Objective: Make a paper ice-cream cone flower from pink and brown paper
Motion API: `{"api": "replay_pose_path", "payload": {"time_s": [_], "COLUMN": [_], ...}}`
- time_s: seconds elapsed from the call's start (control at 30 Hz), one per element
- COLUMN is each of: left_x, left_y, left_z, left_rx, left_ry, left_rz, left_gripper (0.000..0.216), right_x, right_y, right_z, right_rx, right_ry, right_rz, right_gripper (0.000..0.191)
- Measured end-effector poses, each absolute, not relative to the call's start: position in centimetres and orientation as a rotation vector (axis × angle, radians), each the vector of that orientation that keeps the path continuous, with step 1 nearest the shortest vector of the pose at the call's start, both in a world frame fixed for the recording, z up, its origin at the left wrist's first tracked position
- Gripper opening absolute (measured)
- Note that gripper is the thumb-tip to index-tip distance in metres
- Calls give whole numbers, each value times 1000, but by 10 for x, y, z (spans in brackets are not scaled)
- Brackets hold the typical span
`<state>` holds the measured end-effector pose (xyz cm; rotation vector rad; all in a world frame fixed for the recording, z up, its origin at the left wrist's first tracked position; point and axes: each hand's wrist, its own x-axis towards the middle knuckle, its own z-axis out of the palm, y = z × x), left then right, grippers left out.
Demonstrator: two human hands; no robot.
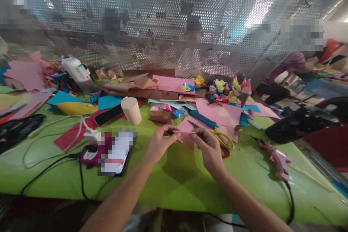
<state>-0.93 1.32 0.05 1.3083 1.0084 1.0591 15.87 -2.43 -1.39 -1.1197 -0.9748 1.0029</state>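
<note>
My left hand [160,142] and my right hand [208,146] meet over the green table [174,177], both pinching a small pink piece of paper [186,137] between thumb and fingers. The piece hangs just above the table, in front of a spread of pink sheets [214,114]. Yellow-handled scissors [224,139] lie right behind my right hand. A beige paper cylinder [131,110] stands behind my left hand.
A pink glue gun [277,157] with a black cord lies at the right. A phone [116,154], a charger and cables lie at the left. Coloured paper scraps and folded shapes [231,88] crowd the back, before a perforated metal screen. Other people sit beyond it.
</note>
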Motion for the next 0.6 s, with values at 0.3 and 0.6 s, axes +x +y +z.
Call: {"api": "replay_pose_path", "payload": {"time_s": [0.3,0.6], "left_x": [-8,-5], "left_y": [16,14], "left_z": [-3,-8], "left_rx": [1169,1258], "left_ry": [1012,923], "left_rz": [1121,1012], "left_gripper": [26,25], "right_x": [156,156], "right_y": [-22,-23], "right_z": [-9,-13], "right_rx": [-1135,-1095], "right_ry": [-929,-970], "right_rz": [1023,1032], "right_gripper": [31,31]}}
